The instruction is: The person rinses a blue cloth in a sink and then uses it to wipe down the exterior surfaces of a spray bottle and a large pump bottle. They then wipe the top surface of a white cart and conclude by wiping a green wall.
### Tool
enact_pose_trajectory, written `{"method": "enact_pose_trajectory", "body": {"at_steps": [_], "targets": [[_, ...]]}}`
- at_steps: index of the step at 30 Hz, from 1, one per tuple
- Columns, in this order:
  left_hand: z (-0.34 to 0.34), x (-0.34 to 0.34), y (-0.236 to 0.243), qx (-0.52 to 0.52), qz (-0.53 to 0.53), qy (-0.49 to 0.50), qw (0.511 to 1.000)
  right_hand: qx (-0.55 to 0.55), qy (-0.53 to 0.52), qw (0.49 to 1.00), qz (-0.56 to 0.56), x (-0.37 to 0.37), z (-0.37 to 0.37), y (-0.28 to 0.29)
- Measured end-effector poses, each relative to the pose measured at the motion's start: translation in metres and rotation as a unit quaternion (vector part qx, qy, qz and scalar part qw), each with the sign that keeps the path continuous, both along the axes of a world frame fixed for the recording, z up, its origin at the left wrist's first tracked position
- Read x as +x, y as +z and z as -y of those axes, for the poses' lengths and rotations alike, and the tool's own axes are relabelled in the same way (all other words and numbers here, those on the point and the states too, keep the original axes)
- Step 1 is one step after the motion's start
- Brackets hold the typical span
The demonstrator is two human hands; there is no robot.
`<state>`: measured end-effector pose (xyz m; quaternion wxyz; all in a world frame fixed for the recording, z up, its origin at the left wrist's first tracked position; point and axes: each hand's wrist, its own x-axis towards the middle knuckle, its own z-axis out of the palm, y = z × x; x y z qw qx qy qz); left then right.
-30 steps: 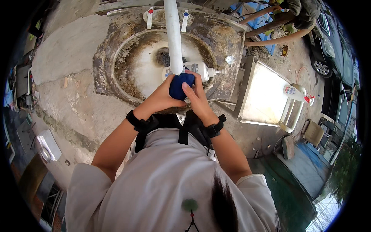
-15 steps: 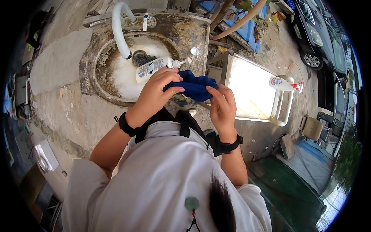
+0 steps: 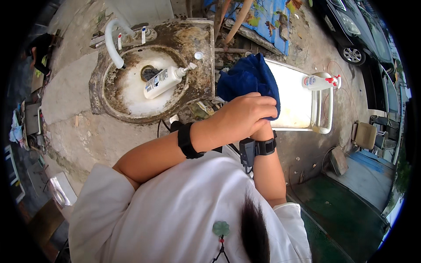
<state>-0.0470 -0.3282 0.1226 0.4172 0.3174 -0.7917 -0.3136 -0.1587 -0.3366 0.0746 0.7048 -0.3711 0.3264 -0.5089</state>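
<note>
A dark blue cloth mitt (image 3: pixel 250 81) covers my right hand, whose wrist with a black band (image 3: pixel 265 147) comes up beneath it. The fingers of that hand are hidden under the fabric. My left hand (image 3: pixel 247 114) reaches across to the right, its fingers closed on the mitt's lower edge near the right wrist. Off to the left, a white pump bottle (image 3: pixel 164 82) lies tilted in the stained sink basin (image 3: pixel 129 98), its pump head toward the right rim.
A white curved spout (image 3: pixel 111 44) arches over the basin, with small tap levers beside it. On the right, a white spray bottle (image 3: pixel 321 82) with a red trigger lies on a metal-framed white panel (image 3: pixel 289 111). A black car (image 3: pixel 351 39) stands at far right; a person (image 3: pixel 41 52) is far left.
The mitt was stretched between both hands; now it is over my right hand. My left hand has crossed right to its edge. The view has shifted slightly.
</note>
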Motion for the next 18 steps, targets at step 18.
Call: {"method": "enact_pose_trajectory", "body": {"at_steps": [18], "targets": [[0.052, 0.135, -0.191, 0.111, 0.312, 0.323, 0.887, -0.092, -0.220, 0.968, -0.077, -0.066, -0.013, 0.028]]}}
